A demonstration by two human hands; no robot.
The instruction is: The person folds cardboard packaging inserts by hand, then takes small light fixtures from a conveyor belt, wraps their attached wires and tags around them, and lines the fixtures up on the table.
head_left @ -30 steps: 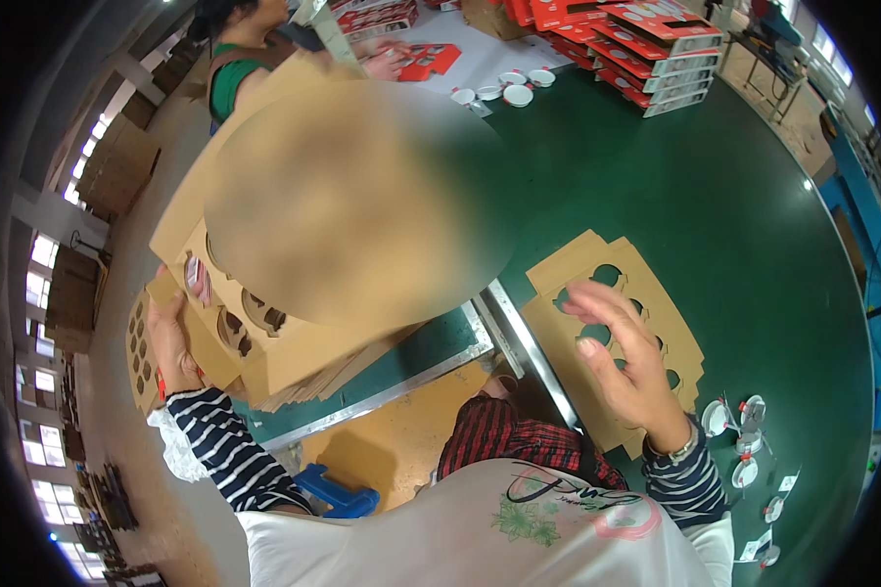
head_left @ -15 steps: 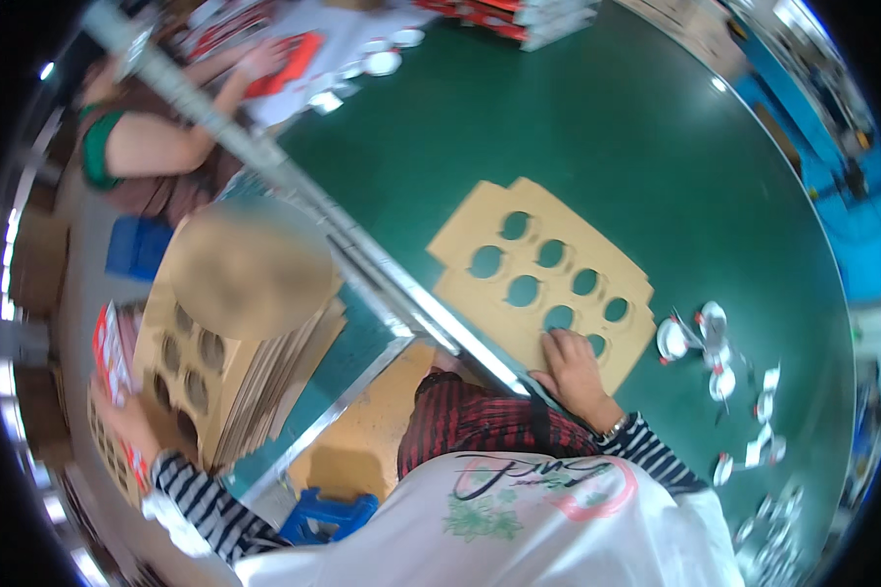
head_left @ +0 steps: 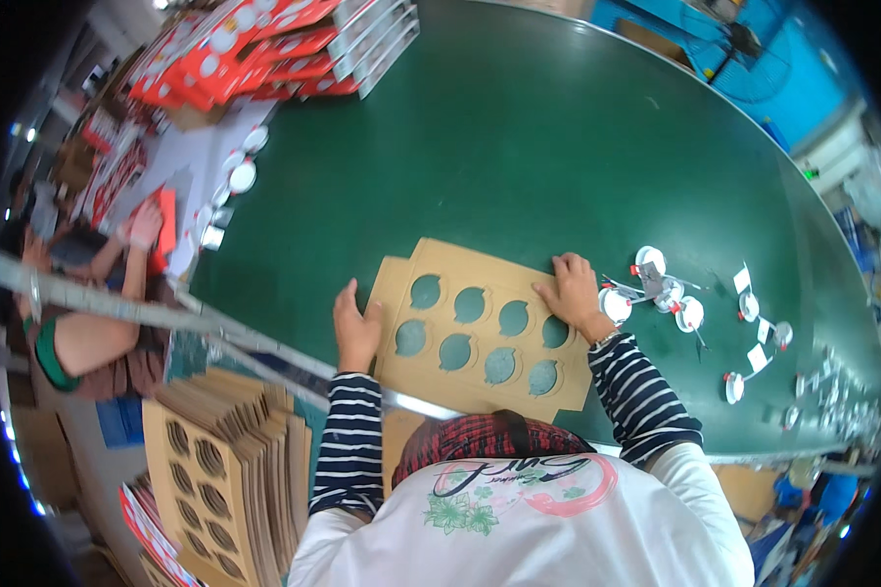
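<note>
A flat tan cardboard insert with two rows of round cut-outs lies on the green table in front of me. At its left edge is my left hand, thumb and fingers apart and gripping nothing. My right hand rests over the sheet's far right corner with its fingers stretched out, partly covering one hole. Just beyond that hand sits a loose cluster of small white round lamp-like pieces with wires and red bits.
A metal rail crosses at left. Below it stands a stack of similar cardboard inserts. Red-and-white boxes are piled at the far left of the green table. Another person's hands work beside a red sheet.
My left hand has come from the insert stack to the sheet's left edge. My right hand has shifted to its far right corner. The sheet sits squarer before me, and my view has turned.
</note>
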